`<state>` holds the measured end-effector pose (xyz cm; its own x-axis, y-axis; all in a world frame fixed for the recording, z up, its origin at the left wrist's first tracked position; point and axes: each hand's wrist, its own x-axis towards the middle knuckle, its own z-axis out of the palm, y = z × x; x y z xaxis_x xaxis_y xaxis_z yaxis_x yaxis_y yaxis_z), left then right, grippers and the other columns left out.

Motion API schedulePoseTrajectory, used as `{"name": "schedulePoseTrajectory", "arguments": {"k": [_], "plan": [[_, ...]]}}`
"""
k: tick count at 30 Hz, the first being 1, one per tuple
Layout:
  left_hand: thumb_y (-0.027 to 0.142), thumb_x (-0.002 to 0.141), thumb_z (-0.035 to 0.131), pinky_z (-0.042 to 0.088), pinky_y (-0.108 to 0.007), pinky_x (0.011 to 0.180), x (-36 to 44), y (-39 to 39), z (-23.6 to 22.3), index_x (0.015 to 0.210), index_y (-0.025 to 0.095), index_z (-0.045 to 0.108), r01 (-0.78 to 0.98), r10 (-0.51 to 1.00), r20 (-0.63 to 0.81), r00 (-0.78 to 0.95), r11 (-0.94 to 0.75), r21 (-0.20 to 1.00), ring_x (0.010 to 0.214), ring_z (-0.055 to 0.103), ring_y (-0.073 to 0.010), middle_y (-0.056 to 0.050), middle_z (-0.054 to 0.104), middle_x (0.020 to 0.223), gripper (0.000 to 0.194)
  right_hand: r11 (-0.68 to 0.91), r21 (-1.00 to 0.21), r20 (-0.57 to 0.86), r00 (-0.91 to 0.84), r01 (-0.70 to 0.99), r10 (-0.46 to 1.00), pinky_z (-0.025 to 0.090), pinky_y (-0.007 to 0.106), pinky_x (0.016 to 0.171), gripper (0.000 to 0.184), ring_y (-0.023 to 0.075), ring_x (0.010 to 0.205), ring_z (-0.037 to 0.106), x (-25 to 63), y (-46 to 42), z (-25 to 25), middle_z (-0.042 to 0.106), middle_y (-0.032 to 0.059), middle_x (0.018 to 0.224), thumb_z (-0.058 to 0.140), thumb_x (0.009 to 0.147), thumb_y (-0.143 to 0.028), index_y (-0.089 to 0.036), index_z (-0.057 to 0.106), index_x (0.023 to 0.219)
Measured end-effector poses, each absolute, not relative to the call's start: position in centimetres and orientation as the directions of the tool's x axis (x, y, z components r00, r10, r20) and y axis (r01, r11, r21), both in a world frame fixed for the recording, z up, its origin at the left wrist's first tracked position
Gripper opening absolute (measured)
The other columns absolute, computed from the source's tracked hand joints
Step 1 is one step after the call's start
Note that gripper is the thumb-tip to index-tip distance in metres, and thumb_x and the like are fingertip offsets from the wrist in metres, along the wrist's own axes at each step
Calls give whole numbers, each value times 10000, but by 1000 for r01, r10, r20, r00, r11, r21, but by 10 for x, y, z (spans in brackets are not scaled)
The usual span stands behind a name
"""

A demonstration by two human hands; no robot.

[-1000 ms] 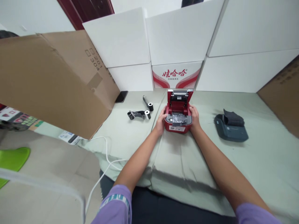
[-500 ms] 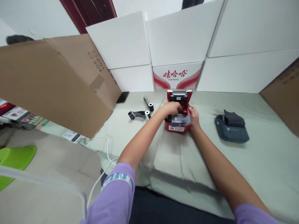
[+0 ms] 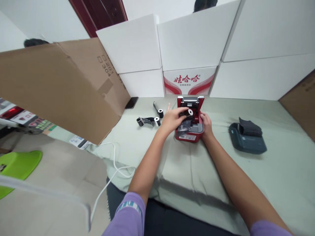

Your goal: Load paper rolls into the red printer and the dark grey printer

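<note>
A small red label printer [image 3: 189, 137] stands on the cloth-covered table with its lid raised. Between the thumb and fingers of my left hand [image 3: 171, 120] is a black ribbon roll [image 3: 189, 112], its white core end facing right. A strip of dark film hangs from that roll over the printer's front. My right hand [image 3: 206, 123] grips the printer's right side, with some fingers hidden behind it. To the left lie more black ribbon rolls [image 3: 157, 121] with loose film, and another small roll [image 3: 160, 113] just behind them.
On the right sits a dark blue-grey device [image 3: 247, 137] with a black flap on top. A phone [image 3: 132, 103] lies by the big cardboard sheet [image 3: 81, 88] at left. White boxes [image 3: 197, 39] wall off the back. A white cable [image 3: 114, 157] trails over the table's front-left edge.
My left hand has come up out of the open printer with the ribbon roll and its film. My right hand stays on the printer's side. The view has shifted slightly.
</note>
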<state>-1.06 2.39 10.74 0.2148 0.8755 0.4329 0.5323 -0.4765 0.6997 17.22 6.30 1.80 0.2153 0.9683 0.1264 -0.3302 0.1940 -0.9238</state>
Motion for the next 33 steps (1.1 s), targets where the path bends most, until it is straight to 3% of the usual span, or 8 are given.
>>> {"name": "schedulePoseTrajectory", "arguments": {"k": [5,8,12,16,22,26,30,33], "plan": [[189,869,674,441,-460,1175,-58,27,98,1305,246,647,302,860,472,-196,-405,863,1160,703,-250,-79,714,1291,440,216,-925,146,233,-312,961,507,338,855,350,189,872,630,175,66,13,700,-7,891,703,724,-522,-228,675,912],[138,840,672,537,-380,1064,-95,36,98,1254,214,653,337,803,448,-393,-327,883,1125,715,-237,-96,724,1236,421,217,-923,147,231,-316,962,513,336,818,350,188,848,627,175,68,10,695,-9,875,708,725,-531,-234,675,908],[88,778,671,599,-298,849,-126,44,94,1120,202,663,424,773,390,-500,-175,889,953,749,-212,-77,752,1078,361,215,-921,144,229,-326,963,520,333,801,345,184,827,630,175,70,9,695,-13,847,726,715,-535,-240,671,886],[82,734,675,575,-262,774,-136,50,82,1064,205,643,471,769,342,-541,-60,880,851,745,-183,-51,751,1015,354,213,-921,146,219,-325,965,528,336,790,352,185,820,638,175,70,9,696,-14,843,723,729,-546,-242,663,898],[115,721,689,537,-262,797,-145,65,73,1058,210,603,519,756,278,-593,95,849,908,725,-186,-41,743,994,361,210,-913,141,214,-350,967,529,332,792,361,178,814,645,175,71,8,704,-16,853,735,724,-537,-240,663,916],[117,709,696,503,-338,944,-150,71,71,1036,236,594,613,796,207,-569,242,752,1009,711,-216,-36,750,1017,363,202,-914,136,203,-352,970,525,332,800,341,170,788,645,175,71,7,698,-22,836,727,740,-527,-240,658,910],[164,726,713,271,-514,1190,-150,70,73,929,242,593,685,808,70,-584,445,577,1178,660,-259,-52,758,1070,249,212,-921,151,201,-328,968,521,335,781,350,179,786,636,176,70,7,689,-15,836,719,741,-538,-239,656,913],[195,749,704,124,-584,1234,-148,67,76,910,240,587,705,811,29,-585,490,512,1224,638,-269,-80,754,1125,203,220,-926,161,204,-307,966,518,340,786,358,189,813,634,176,71,8,686,-7,851,706,747,-545,-238,651,923]]}}
